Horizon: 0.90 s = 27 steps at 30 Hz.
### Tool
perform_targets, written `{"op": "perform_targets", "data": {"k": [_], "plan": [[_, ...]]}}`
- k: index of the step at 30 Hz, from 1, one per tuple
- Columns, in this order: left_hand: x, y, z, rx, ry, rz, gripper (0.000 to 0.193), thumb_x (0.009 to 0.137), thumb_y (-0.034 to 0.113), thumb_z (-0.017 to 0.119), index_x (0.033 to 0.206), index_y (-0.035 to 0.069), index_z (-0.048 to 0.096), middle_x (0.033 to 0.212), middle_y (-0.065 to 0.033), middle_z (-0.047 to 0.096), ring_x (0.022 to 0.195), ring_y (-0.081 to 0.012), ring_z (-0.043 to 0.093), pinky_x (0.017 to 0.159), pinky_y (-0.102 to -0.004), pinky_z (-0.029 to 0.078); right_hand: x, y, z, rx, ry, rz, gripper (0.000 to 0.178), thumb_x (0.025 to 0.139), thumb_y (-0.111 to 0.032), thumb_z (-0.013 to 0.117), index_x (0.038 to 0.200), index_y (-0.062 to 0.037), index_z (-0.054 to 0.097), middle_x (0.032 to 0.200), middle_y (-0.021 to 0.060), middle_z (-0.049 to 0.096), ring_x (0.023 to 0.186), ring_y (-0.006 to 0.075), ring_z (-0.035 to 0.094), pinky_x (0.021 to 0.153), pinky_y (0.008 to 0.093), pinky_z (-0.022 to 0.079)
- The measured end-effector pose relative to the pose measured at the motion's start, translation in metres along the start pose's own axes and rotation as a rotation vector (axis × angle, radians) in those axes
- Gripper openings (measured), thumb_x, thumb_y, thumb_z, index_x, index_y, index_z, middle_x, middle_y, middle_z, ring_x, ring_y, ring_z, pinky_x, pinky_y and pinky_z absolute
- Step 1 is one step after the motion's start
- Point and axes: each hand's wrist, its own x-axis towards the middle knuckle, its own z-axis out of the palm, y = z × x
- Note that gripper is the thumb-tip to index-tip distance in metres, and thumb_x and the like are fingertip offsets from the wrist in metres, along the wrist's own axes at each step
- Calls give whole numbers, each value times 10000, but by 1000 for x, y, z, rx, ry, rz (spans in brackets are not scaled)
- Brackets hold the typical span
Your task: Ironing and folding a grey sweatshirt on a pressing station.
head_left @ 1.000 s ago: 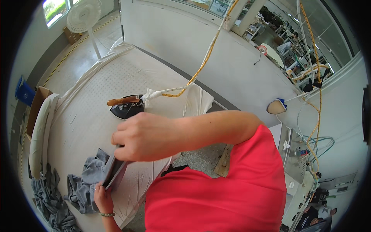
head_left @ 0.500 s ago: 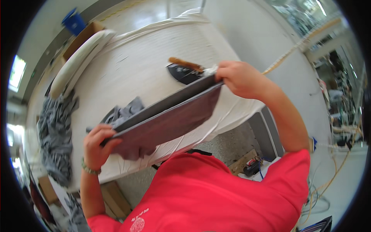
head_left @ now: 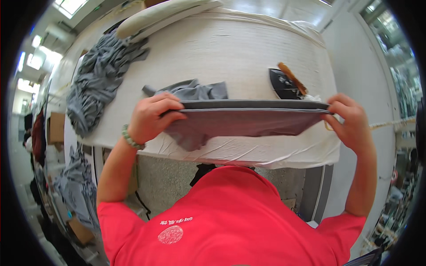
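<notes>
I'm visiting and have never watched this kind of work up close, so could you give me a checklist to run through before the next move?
1. Left hand gripping one end of the grey cloth: ok.
2. Right hand gripping the other end: ok.
3. Cloth's upper edge straight between the hands: ok.
4. Cloth smooth all over: not ok, its lower left part hangs bunched.
5. Black iron resting on the white-covered table, beyond the cloth: ok.
6. Iron cool: cannot tell, nothing visible shows its heat.
</notes>
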Motion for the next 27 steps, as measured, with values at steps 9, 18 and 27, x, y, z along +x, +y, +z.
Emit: {"op": "perform_targets", "data": {"k": [9, 18, 27], "plan": [[-46, -4, 62, -79, 182, -91, 210, 821, 186, 872, 964, 121, 732, 897, -62, 764, 756, -252, 742, 659, -337, 584, 46, 3, 8, -268, 4, 79, 120, 881, -66, 793, 889, -13, 686, 983, 88, 704, 804, 290, 692, 715, 369, 547], [-19, -55, -256, 835, 476, -58, 269, 1014, 187, 712, 1281, 205, 745, 1187, 4, 761, 1047, -127, 731, 877, -270, 569, 182, -67, 48, -168, 416, -329, 151, 956, -137, 771, 1057, -24, 764, 1090, 67, 746, 882, 258, 741, 783, 322, 576], [-46, -130, -141, 489, 240, 48, 176, 909, 151, 798, 1021, 61, 697, 947, -99, 703, 778, -299, 704, 675, -350, 558, 179, -73, 55, 50, 220, -115, 127, 936, -7, 764, 1060, 15, 764, 1116, 70, 756, 930, 166, 722, 800, 288, 568]]}}
